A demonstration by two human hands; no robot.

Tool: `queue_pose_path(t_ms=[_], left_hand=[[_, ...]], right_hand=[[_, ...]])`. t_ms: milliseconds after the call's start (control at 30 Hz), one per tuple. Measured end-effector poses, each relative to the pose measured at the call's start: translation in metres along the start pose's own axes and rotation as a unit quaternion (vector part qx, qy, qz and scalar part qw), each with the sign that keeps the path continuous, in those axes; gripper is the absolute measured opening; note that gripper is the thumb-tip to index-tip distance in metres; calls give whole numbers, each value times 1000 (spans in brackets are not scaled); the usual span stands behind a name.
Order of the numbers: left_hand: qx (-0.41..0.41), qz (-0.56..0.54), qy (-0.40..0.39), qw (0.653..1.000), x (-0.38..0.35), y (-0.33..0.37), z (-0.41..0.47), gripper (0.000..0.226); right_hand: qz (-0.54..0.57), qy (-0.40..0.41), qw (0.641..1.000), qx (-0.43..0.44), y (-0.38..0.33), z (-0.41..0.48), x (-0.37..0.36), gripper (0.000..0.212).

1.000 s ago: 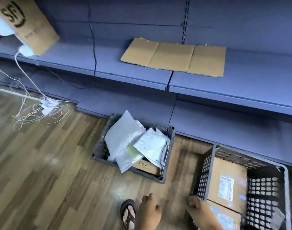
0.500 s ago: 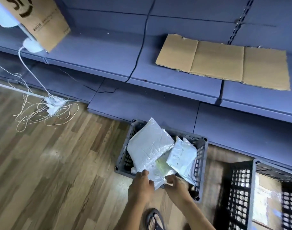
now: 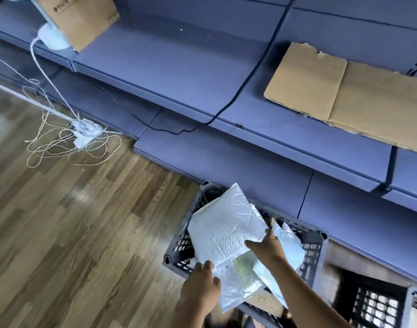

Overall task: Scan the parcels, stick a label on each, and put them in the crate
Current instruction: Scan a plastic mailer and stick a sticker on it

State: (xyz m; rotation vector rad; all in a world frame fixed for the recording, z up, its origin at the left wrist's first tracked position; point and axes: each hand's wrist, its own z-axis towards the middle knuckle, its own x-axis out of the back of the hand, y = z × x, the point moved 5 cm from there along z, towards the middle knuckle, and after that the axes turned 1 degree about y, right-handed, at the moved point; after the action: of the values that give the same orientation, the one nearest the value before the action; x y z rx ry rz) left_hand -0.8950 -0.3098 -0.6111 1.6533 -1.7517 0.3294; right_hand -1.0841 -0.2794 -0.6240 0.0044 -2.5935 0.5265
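Parcels (image 3: 289, 245) in grey crate (image 3: 179, 242), lower centre of frame.
Left grip (image 3: 200, 286) curls round the near edge of the big white parcel (image 3: 226, 230); right grip (image 3: 267, 245) pinches its right edge, over the crate.

Left of the grey crate (image 3: 181, 242) the wood floor (image 3: 72, 233) lies open; shelving (image 3: 226, 162) closes its far side, parcels (image 3: 226, 223) crowd its mouth.

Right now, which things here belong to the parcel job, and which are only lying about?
For the job: white parcels, the grey crate under them, the black crate beside it.
Lying about: flat cardboard, tangled string, power strip, lamp, black cable.
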Motion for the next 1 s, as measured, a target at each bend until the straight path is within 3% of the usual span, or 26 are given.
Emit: queue_pose_path(t_ms=[333, 433, 533, 733, 900, 1000], left_hand=[[35, -21, -35, 999, -53, -56, 60, 31], [50, -28, -45, 997, -59, -77, 58, 35], [64, -10, -62, 996, -48, -86, 53, 32], [53, -24, -79, 995, 16, -69, 36, 39], [22, -42, -21, 999, 130, -38, -12, 31], [-17, -126, 7, 992, 190, -19, -49, 24]], right_hand=[[-129, 49, 990, 8, -5, 91, -29, 104], [-87, -22, 996, 11, -5, 85, -37, 89], [-55, -36, 998, 21, -11, 59, -36, 77], [-41, 17, 995, 89, -37, -25, -3, 52], [-10, 37, 989, 145, -84, -132, 52, 37], [9, 50, 981, 187, -114, -201, 87, 25]])
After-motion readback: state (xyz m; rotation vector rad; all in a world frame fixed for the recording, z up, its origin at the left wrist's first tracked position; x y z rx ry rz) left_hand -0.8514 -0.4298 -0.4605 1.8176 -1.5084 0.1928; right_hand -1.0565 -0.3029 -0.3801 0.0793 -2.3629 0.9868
